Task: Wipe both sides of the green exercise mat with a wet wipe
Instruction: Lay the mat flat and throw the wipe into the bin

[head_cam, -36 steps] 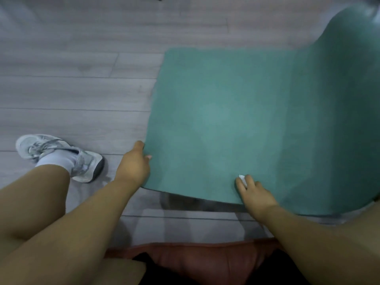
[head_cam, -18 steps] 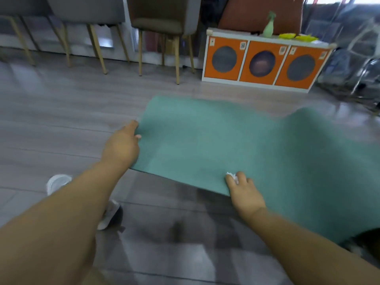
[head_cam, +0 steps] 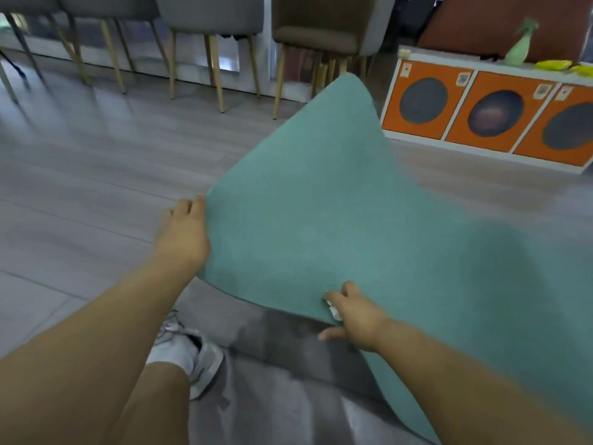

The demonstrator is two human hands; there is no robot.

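Left hand (head_cam: pixel 184 234) and right hand (head_cam: pixel 356 316) grip mat (head_cam: pixel 321 220) edge.
Far corner has risen since earlier; wipe (head_cam: pixel 333 311) pinched in right; flip likely under way.

Chairs (head_cam: pixel 211 24), orange cabinet (head_cam: pixel 491 114), sneaker (head_cam: pixel 192 354), floor (head_cam: pixel 80 187).

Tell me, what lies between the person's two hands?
In the head view, only the green mat: its lifted near edge runs from the left hand to the right hand, which also holds a wipe.

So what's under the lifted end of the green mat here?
Under the raised near edge of the green mat only bare grey floor in shadow shows. Further back the mat itself covers the floor, so nothing there can be seen.
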